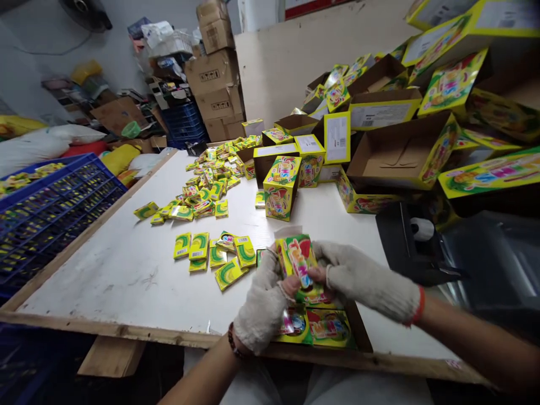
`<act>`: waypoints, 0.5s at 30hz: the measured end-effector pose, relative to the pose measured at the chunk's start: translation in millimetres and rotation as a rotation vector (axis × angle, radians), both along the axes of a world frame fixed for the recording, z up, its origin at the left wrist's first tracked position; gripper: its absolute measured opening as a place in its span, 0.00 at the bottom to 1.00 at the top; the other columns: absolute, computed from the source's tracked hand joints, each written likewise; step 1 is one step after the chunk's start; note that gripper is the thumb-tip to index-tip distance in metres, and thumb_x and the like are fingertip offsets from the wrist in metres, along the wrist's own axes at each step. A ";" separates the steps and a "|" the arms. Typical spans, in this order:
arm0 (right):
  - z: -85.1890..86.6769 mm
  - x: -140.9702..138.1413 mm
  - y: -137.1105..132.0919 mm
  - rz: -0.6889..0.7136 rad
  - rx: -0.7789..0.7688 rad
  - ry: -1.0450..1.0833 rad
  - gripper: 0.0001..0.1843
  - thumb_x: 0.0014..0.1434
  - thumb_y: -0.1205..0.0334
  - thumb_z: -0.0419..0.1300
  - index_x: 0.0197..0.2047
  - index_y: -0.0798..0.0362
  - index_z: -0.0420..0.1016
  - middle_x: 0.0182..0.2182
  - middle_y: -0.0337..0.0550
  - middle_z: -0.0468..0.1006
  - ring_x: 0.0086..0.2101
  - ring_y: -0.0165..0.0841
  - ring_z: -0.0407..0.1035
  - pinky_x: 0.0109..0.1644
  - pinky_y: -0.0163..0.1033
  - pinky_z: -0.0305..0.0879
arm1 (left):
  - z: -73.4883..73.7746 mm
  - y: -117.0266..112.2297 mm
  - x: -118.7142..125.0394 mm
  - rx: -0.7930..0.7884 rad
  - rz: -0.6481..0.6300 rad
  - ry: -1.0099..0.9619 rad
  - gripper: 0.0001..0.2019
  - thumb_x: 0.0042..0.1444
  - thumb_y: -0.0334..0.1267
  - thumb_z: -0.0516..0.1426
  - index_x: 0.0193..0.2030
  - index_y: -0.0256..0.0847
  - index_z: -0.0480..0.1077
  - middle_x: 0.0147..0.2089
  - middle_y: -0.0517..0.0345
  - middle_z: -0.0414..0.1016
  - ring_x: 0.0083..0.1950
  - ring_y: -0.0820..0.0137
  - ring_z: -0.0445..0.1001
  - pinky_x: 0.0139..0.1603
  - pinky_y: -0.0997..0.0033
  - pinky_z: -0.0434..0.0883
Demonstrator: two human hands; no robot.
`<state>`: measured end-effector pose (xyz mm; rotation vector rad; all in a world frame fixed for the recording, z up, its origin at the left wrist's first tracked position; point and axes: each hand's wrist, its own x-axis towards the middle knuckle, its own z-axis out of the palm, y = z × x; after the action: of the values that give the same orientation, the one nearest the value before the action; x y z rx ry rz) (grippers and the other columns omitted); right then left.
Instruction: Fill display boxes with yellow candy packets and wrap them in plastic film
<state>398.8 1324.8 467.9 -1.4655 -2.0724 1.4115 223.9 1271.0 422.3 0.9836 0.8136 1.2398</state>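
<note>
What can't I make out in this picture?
In the head view:
- Back of the held packet: turned away from the camera.
- Part of the open box beneath: hidden by the left hand and the packet.
- Print on the standing carton's white label: too small to read.
- Rest of the blue crate: cut off by the left edge.
</note>
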 end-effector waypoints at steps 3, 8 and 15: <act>-2.7 -3.8 -17.5 -0.054 0.119 0.038 0.14 0.58 0.50 0.57 0.38 0.51 0.72 0.33 0.45 0.80 0.31 0.37 0.73 0.33 0.39 0.70 | 1.2 -8.7 4.4 -0.050 0.136 0.180 0.28 0.61 0.54 0.59 0.63 0.42 0.66 0.63 0.48 0.72 0.61 0.60 0.72 0.61 0.65 0.69; 8.4 4.8 -24.8 -0.279 0.319 0.253 0.25 0.62 0.39 0.54 0.47 0.51 0.76 0.44 0.51 0.82 0.43 0.43 0.77 0.45 0.45 0.76 | 9.5 -16.6 1.7 -0.065 -0.040 0.051 0.26 0.61 0.58 0.58 0.57 0.40 0.71 0.54 0.49 0.78 0.54 0.59 0.76 0.55 0.62 0.73; 8.8 2.5 -31.2 -0.149 0.214 0.223 0.27 0.58 0.36 0.59 0.45 0.50 0.84 0.42 0.48 0.84 0.42 0.45 0.79 0.46 0.47 0.77 | 11.2 -21.8 10.8 -0.279 -0.113 -0.252 0.30 0.58 0.62 0.58 0.55 0.40 0.75 0.46 0.49 0.81 0.53 0.55 0.78 0.57 0.57 0.74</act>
<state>401.3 1293.5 476.6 -1.2843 -1.8709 1.1959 234.7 1249.2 433.5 0.6245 0.6997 1.0917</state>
